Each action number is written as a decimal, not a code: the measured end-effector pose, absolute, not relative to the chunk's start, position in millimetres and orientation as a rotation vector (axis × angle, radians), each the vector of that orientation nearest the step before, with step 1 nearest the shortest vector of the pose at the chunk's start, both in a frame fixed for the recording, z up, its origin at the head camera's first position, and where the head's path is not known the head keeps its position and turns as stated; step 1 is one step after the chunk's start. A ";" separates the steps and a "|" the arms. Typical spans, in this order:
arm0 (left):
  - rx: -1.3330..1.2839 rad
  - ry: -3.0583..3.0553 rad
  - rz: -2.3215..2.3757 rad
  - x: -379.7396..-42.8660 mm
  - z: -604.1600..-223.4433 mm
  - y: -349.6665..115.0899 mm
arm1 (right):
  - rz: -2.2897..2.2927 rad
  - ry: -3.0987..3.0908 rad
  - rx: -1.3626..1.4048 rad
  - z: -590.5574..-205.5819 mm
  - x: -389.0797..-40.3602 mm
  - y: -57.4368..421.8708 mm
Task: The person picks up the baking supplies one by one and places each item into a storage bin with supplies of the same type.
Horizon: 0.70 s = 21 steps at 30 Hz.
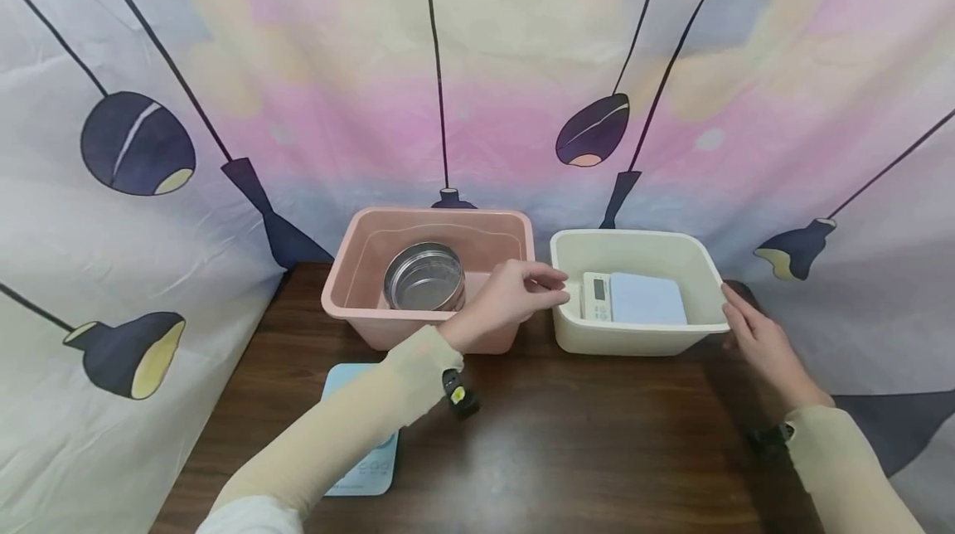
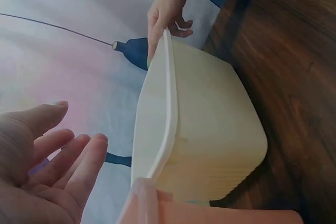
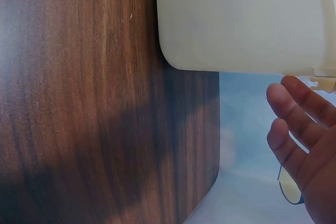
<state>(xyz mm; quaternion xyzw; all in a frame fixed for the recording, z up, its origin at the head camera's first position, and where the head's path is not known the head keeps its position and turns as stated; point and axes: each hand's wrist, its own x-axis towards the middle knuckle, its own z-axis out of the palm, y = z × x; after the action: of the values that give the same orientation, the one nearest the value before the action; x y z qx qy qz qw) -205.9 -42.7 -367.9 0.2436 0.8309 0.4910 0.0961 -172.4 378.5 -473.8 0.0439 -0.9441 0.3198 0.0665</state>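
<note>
Steadying the cream bin [image 1: 628, 342], perhaps, the right hand [image 1: 768, 349] loosely touches its rim [image 1: 634, 233] while the left hand [image 1: 511, 292] hovers, grip parted and empty.

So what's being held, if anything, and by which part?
The left hand holds nothing; the right hand touches the right rim of the cream plastic bin, but whether it grips cannot be told.
</note>
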 end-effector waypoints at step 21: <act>0.691 2.337 1.532 -152.6 -394.4 -119.3 | 0.963 -2.836 0.114 -474.8 -172.5 377.5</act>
<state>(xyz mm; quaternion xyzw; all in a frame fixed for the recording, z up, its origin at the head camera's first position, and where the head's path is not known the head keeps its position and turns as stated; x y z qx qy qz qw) -152.6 -119.3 -394.4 0.2381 0.8049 0.5275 0.1311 -172.5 377.5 -474.8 0.0379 -0.9438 0.3204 0.0720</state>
